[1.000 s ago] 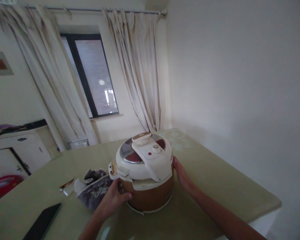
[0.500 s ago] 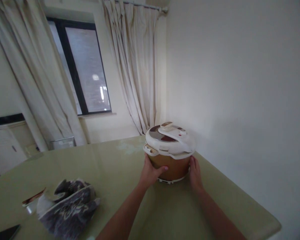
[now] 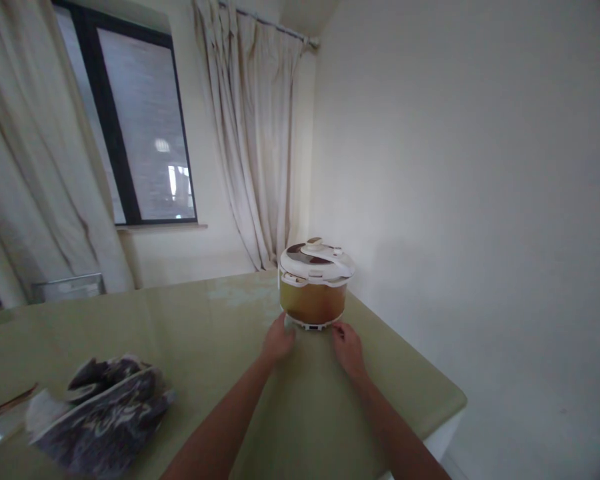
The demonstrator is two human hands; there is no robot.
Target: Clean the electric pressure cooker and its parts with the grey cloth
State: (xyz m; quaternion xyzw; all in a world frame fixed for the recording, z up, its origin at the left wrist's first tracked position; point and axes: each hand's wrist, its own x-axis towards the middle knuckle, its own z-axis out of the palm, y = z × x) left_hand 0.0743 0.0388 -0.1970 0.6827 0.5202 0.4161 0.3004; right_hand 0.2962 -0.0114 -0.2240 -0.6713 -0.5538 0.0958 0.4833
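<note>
An electric pressure cooker point(image 3: 314, 303) with a white lid and golden-brown body stands upright near the far right corner of the green-topped table. At the cooker's lower left edge is my left hand point(image 3: 279, 339), its thumb blurred and its fingers partly hidden behind the base. My right hand point(image 3: 348, 345) has its fingers curled against the lower right edge of the same base. Both forearms stretch forward over the table.
A crumpled grey patterned cloth point(image 3: 103, 417) lies at the left on the table point(image 3: 205, 333). Beside it is a small shiny object point(image 3: 5, 423), cut off by the frame. A white wall point(image 3: 430, 200) borders the right side; curtains point(image 3: 260, 133) hang behind.
The cooker now stands farther from me, toward the table's far corner. My hands have slid from its sides down to its base. The view has shifted to the right.
</note>
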